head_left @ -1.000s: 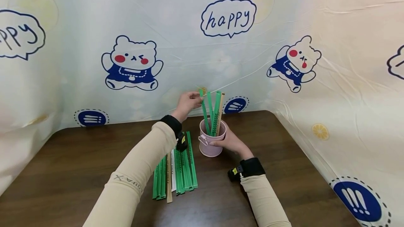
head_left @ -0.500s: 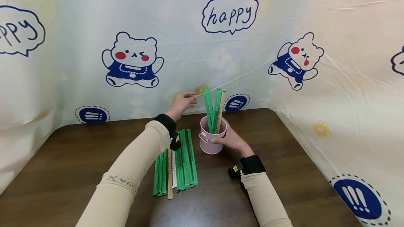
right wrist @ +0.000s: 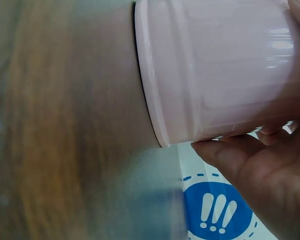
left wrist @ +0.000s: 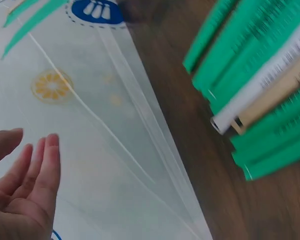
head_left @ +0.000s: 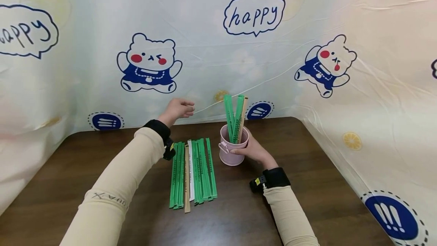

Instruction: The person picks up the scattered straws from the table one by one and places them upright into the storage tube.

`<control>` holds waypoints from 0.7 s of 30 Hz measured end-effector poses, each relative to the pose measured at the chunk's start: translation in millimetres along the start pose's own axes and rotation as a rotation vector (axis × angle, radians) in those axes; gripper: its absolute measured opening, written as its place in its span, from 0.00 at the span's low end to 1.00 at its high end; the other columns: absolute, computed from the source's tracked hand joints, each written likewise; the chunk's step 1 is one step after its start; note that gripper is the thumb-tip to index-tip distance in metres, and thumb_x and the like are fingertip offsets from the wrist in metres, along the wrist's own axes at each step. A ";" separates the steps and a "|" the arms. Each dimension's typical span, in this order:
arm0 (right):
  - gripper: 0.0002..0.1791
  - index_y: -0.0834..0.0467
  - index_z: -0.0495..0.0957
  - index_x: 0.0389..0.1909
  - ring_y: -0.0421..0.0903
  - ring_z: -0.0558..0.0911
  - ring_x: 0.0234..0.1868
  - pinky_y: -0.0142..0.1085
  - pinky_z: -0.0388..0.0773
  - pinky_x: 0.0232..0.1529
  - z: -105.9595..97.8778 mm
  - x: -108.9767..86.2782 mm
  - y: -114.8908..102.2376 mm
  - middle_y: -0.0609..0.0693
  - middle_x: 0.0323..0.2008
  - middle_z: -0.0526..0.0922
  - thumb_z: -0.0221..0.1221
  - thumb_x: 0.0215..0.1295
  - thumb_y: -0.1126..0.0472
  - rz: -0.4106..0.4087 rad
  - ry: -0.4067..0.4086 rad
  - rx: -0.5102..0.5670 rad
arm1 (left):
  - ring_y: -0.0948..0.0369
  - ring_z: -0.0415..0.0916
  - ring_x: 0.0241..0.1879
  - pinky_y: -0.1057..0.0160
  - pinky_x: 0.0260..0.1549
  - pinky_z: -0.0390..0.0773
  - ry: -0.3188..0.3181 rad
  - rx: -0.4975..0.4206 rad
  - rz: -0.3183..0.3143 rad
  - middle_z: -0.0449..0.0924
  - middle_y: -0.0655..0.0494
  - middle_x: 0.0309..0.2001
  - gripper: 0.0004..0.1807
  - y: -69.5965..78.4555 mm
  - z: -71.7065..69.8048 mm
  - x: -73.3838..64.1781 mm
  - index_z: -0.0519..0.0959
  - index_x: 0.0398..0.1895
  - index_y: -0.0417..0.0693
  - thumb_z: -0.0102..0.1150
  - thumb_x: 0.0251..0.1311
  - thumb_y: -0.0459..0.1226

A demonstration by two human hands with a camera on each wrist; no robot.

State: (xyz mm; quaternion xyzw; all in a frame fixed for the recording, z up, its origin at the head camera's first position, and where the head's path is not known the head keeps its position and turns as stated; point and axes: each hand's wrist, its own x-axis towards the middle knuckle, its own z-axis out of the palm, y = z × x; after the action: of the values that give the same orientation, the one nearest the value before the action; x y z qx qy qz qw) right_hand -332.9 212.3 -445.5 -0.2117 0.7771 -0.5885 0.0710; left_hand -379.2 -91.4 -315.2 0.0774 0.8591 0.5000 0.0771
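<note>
My left hand (head_left: pixel 179 109) is in the air over the table's back edge, its fingers relaxed with nothing between them. In the left wrist view its thumb and fingers (left wrist: pixel 50 170) stand apart. My right hand (head_left: pixel 254 149) holds a small pink bucket (head_left: pixel 232 158) from its right side, thumb across the front. Several long, slim printed sticks lean upright in the bucket: green ones (head_left: pixel 229 113) and a tan one (head_left: pixel 243 119). Left of the bucket, a row of similar sticks lies side by side: green ones (head_left: pixel 203 174), a white one (head_left: pixel 191 174) and a tan one (head_left: pixel 186 185).
The dark wooden table (head_left: pixel 239 212) bears the row and the bucket. A pale printed sheet (head_left: pixel 205 48) with bear drawings hangs right behind the table and along its sides. Black wrist cameras (head_left: pixel 168 149) are strapped over cream sleeves (head_left: pixel 112 189).
My left hand let go of a green stick in the bucket and moved left, away from it. The right hand stays on the bucket, and the view has shifted slightly.
</note>
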 end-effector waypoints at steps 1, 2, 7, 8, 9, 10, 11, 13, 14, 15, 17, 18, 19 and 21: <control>0.56 0.53 0.45 0.81 0.61 0.63 0.76 0.61 0.58 0.78 -0.3 -0.3 -0.3 0.60 0.76 0.60 0.70 0.58 0.68 -0.005 -0.001 0.000 | 0.41 0.78 0.63 0.50 0.66 0.79 -0.014 0.029 -0.013 0.74 0.30 0.67 0.24 -2.2 -2.0 -1.1 0.70 0.70 0.30 0.50 0.76 0.34; 0.56 0.53 0.46 0.81 0.61 0.63 0.76 0.61 0.58 0.78 -0.5 -0.5 -0.6 0.60 0.76 0.60 0.70 0.58 0.68 -0.009 -0.001 0.003 | 0.42 0.80 0.61 0.51 0.64 0.80 -0.024 0.064 -0.027 0.75 0.30 0.66 0.24 -5.0 -3.7 -2.2 0.70 0.70 0.30 0.51 0.76 0.34; 0.57 0.54 0.45 0.81 0.61 0.63 0.76 0.61 0.58 0.79 -0.4 -0.5 -1.8 0.60 0.76 0.60 0.71 0.57 0.68 -0.004 0.002 0.002 | 0.52 0.85 0.47 0.55 0.57 0.85 -0.044 0.183 -0.106 0.78 0.30 0.63 0.22 -29.5 -8.3 -8.3 0.74 0.65 0.28 0.55 0.72 0.32; 0.57 0.54 0.44 0.81 0.61 0.63 0.76 0.61 0.58 0.79 -0.4 -0.5 -2.0 0.60 0.77 0.60 0.71 0.57 0.68 -0.001 0.001 0.001 | 0.54 0.84 0.45 0.56 0.56 0.85 -0.050 0.200 -0.126 0.77 0.30 0.63 0.22 -36.4 -8.7 -9.6 0.74 0.65 0.28 0.55 0.72 0.31; 0.57 0.54 0.44 0.81 0.61 0.63 0.76 0.61 0.58 0.79 -0.5 -0.4 -2.1 0.61 0.77 0.60 0.71 0.58 0.67 0.000 0.000 -0.002 | 0.55 0.84 0.44 0.56 0.55 0.85 -0.054 0.222 -0.143 0.78 0.30 0.62 0.22 -43.6 -8.8 -10.6 0.75 0.64 0.28 0.56 0.71 0.31; 0.58 0.54 0.44 0.81 0.61 0.63 0.76 0.61 0.58 0.79 -0.3 -0.2 -2.2 0.61 0.77 0.59 0.71 0.58 0.67 0.001 -0.002 -0.005 | 0.54 0.84 0.44 0.55 0.54 0.85 -0.068 0.239 -0.159 0.77 0.30 0.62 0.22 -51.6 -9.0 -11.3 0.75 0.64 0.27 0.56 0.70 0.31; 0.58 0.54 0.44 0.81 0.61 0.63 0.76 0.61 0.58 0.78 -0.2 0.0 -1.8 0.61 0.77 0.60 0.71 0.57 0.67 -0.001 -0.003 -0.010 | 0.53 0.83 0.44 0.54 0.54 0.86 -0.081 0.263 -0.176 0.77 0.30 0.62 0.22 -59.0 -8.8 -12.5 0.75 0.63 0.27 0.57 0.70 0.31; 0.57 0.54 0.44 0.81 0.61 0.64 0.76 0.61 0.59 0.78 -0.2 0.3 -1.4 0.61 0.76 0.60 0.72 0.57 0.67 -0.010 -0.004 -0.015 | 0.53 0.84 0.43 0.53 0.51 0.86 -0.094 0.300 -0.203 0.78 0.31 0.61 0.20 -72.4 -7.9 -14.5 0.77 0.60 0.26 0.57 0.69 0.31; 0.57 0.54 0.45 0.81 0.61 0.64 0.75 0.61 0.59 0.78 -0.4 0.5 -1.2 0.61 0.76 0.60 0.72 0.57 0.67 -0.016 -0.004 -0.017 | 0.53 0.84 0.40 0.53 0.49 0.87 -0.093 0.320 -0.212 0.81 0.31 0.57 0.19 -78.1 -7.1 -15.2 0.79 0.57 0.26 0.56 0.68 0.31; 0.57 0.54 0.45 0.81 0.61 0.64 0.75 0.61 0.60 0.77 -0.6 0.8 -0.5 0.61 0.76 0.60 0.72 0.57 0.66 -0.023 -0.004 -0.018 | 0.54 0.84 0.37 0.54 0.45 0.87 -0.084 0.342 -0.223 0.84 0.32 0.51 0.17 -83.2 -6.0 -15.6 0.82 0.52 0.26 0.56 0.67 0.31; 0.57 0.54 0.46 0.81 0.61 0.65 0.75 0.61 0.61 0.77 -1.1 1.1 0.7 0.61 0.76 0.61 0.72 0.57 0.66 -0.039 -0.006 -0.019 | 0.57 0.81 0.29 0.58 0.36 0.86 -0.061 0.372 -0.241 0.87 0.38 0.37 0.12 -91.9 -3.8 -17.0 0.85 0.38 0.29 0.56 0.64 0.31; 0.57 0.54 0.46 0.81 0.61 0.65 0.75 0.61 0.61 0.77 -1.3 1.3 1.1 0.61 0.76 0.61 0.72 0.57 0.66 -0.046 -0.008 -0.020 | 0.59 0.79 0.25 0.61 0.31 0.84 -0.045 0.377 -0.252 0.86 0.42 0.29 0.10 -95.7 -2.5 -17.4 0.84 0.31 0.31 0.55 0.62 0.29; 0.57 0.54 0.46 0.81 0.61 0.65 0.75 0.61 0.61 0.77 -1.3 1.3 1.5 0.60 0.76 0.61 0.72 0.57 0.65 -0.047 -0.009 -0.019 | 0.60 0.78 0.22 0.62 0.27 0.82 -0.034 0.381 -0.262 0.84 0.47 0.23 0.10 -98.8 -1.2 -18.3 0.83 0.25 0.34 0.55 0.61 0.29; 0.57 0.53 0.45 0.81 0.61 0.64 0.75 0.62 0.61 0.77 -1.1 1.4 2.3 0.60 0.76 0.60 0.72 0.58 0.65 -0.041 -0.012 -0.017 | 0.62 0.75 0.19 0.66 0.23 0.79 -0.014 0.381 -0.289 0.80 0.52 0.17 0.10 -103.7 2.0 -20.2 0.78 0.20 0.39 0.56 0.59 0.28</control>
State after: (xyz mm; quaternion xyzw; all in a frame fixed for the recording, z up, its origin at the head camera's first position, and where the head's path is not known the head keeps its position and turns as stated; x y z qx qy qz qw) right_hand -335.1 213.1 -447.2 -0.2318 0.7770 -0.5820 0.0616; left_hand -364.9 -144.5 -405.4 -0.0297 0.9396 0.3118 0.1378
